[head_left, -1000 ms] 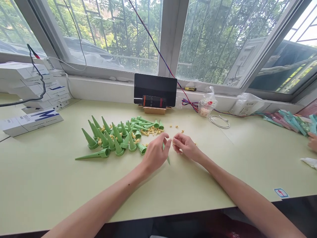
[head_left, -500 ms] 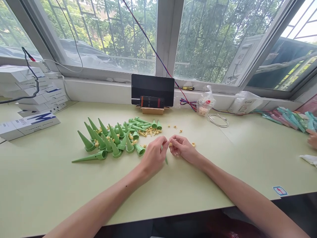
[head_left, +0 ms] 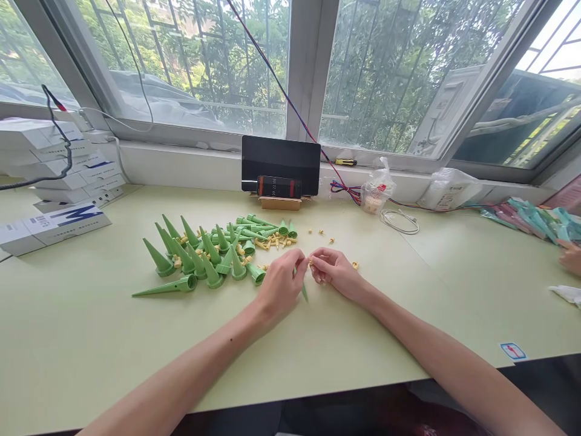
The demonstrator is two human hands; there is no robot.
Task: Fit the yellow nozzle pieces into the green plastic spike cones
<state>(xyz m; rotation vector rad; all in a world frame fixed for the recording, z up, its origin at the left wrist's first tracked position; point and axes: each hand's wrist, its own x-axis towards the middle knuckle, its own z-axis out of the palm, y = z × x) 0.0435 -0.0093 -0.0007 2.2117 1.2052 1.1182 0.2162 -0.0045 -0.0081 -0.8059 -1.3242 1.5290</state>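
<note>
My left hand (head_left: 284,277) is closed around a green plastic spike (head_left: 304,293); only its pointed tip shows below my fingers. Fingertips of my right hand (head_left: 334,267) pinch a small yellow plastic piece (head_left: 311,263), mostly covered, right beside my left fingers. To the left lies a pile of hollow green spikes (head_left: 213,274), some standing point up, others on their sides. Small yellow pieces (head_left: 275,243) are mixed in and heaped at the pile's right end. One yellow piece (head_left: 355,265) rests just behind my right wrist.
A tablet (head_left: 281,158) with a phone (head_left: 279,186) before it leans at the back. White boxes (head_left: 77,166) are stacked left. A plastic bag (head_left: 377,188) and coiled white cable (head_left: 399,221) lie back right. Another person's hand (head_left: 570,257) shows at the right edge.
My two hands stay together with barely any movement. The yellow piece in my right fingertips has shifted very slightly. At the right edge, the other person's hand shows a little more.
</note>
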